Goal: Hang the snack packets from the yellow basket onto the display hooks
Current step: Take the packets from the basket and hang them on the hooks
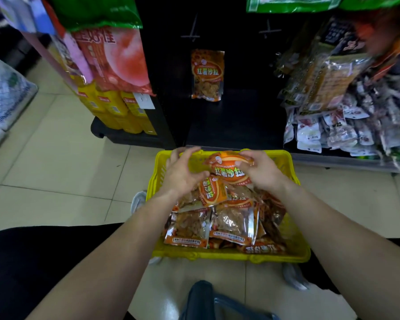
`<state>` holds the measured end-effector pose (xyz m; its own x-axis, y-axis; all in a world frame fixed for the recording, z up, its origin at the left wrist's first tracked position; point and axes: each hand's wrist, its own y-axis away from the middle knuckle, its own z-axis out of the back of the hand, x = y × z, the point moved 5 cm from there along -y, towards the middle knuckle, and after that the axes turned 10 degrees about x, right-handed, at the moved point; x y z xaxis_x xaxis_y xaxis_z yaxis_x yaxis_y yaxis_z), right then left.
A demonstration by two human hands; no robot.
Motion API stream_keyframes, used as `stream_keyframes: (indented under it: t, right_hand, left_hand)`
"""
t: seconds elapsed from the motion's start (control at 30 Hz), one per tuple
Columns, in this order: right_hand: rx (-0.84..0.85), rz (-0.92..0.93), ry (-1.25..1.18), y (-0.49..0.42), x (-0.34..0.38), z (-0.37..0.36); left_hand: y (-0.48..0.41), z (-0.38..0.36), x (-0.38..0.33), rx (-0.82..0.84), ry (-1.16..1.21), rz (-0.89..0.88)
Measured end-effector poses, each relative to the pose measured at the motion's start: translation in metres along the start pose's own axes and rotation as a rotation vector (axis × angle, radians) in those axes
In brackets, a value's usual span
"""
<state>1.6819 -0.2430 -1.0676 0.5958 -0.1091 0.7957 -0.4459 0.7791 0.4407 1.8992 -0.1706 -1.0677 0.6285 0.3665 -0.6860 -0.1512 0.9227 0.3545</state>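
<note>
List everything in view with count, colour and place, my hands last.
yellow basket: one, yellow, on floor before black rack.
basket packets: heap, uncountable, orange and clear, inside basket.
hung packet: one, orange, mid rack.
empty hooks: two, grey, above it.
peach bags: several, red-pink, hanging left.
mixed packets: many, pale and dark, right shelves.
left hand: over basket, fingers curled, hold unclear.
right hand: grips lifted packet over basket.

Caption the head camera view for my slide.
Right hand grips a snack packet over the yellow basket; one hanging packet is on the rack.
</note>
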Motion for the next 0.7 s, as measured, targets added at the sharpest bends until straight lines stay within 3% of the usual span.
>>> stream_keyframes:
  t: [0.13, 0.23, 0.33, 0.43, 0.5, 0.57, 0.7]
  right_hand:
    - [0.065, -0.044, -0.263, 0.002, -0.013, 0.011]
    - [-0.029, -0.063, -0.322, -0.007, -0.032, 0.008]
    - [-0.077, -0.198, 0.034, -0.015, -0.062, 0.002]
    - [0.202, -0.275, 0.496, -0.015, -0.094, -0.021]
    - [0.329, -0.306, 0.661, -0.011, -0.112, -0.038]
    - [0.274, -0.324, 0.692, -0.013, -0.122, -0.045]
    - [0.128, -0.351, 0.528, -0.026, -0.120, -0.047]
  left_hand:
    - [-0.003, -0.006, -0.002, 0.010, 0.306, -0.009]
    - [-0.013, -0.008, 0.008, -0.003, 0.385, 0.015]
    - [-0.018, -0.006, 0.022, -0.033, 0.346, 0.039]
    - [-0.024, -0.006, 0.043, -0.072, 0.257, 0.124]
    - [-0.029, -0.008, 0.054, -0.080, 0.232, 0.189]
    - [-0.032, -0.013, 0.063, -0.089, 0.253, 0.229]
    - [-0.033, -0.022, 0.063, -0.052, 0.314, 0.293]
